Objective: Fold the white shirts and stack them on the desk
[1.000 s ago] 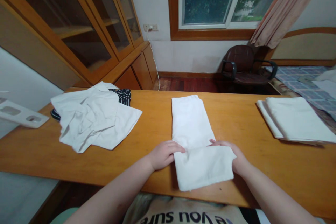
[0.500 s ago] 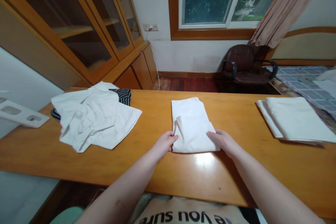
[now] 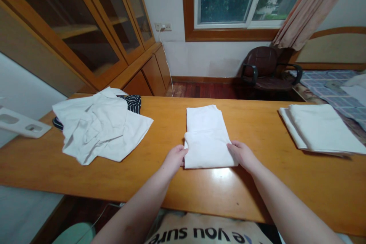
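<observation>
A white cloth [image 3: 210, 148], folded into a narrow stack with its near part doubled over, lies flat in the middle of the table [image 3: 114, 179]. My left hand [image 3: 176, 156] pinches its near left edge, thumb on top and fingers underneath. At the near right edge, my right hand [image 3: 240, 153] grips the cloth the same way. Away to the left is a crumpled heap of white cloth [image 3: 100, 126], with a black-and-white striped fabric [image 3: 133, 103] showing beneath it. Folded white cloths [image 3: 326, 127] are stacked at the right end.
A white plastic object with oval holes [image 3: 24, 124] stands at the table's left edge. Beyond the table are a glass-door cabinet [image 3: 134, 61], an office chair [image 3: 264, 68] and a bed [image 3: 331, 87]. A pale green stool [image 3: 77, 234] is below the near edge.
The doubled-over part of the cloth now lies flatter and squarer, its left side pulled outward. My left hand has shifted slightly left; my right hand has barely moved.
</observation>
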A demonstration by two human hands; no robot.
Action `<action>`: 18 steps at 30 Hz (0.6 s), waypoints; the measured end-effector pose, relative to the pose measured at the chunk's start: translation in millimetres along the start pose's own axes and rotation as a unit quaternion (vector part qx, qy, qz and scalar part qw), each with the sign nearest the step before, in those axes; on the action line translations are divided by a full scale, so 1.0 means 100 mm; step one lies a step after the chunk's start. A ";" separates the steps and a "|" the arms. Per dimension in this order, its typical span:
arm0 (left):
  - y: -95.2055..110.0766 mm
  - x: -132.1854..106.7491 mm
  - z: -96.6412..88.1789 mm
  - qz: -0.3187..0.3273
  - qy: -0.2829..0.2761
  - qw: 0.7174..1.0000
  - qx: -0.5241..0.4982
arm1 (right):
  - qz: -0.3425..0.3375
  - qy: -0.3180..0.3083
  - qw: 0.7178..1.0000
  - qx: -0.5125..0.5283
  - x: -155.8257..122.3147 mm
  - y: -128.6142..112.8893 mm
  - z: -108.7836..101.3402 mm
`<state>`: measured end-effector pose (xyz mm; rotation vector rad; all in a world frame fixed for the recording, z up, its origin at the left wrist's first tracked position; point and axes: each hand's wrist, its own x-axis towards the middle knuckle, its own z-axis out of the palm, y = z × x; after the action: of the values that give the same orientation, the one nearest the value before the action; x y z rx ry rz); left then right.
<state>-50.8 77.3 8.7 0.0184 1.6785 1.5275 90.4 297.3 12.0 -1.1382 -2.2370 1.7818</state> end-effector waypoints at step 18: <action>0.45 0.36 0.00 0.093 -0.043 0.994 0.050 | -0.113 0.151 0.975 -0.115 0.44 -0.10 0.03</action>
<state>-96.4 108.0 25.4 0.2965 1.7208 1.5536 51.9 319.2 3.1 -1.0525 -2.3153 1.2023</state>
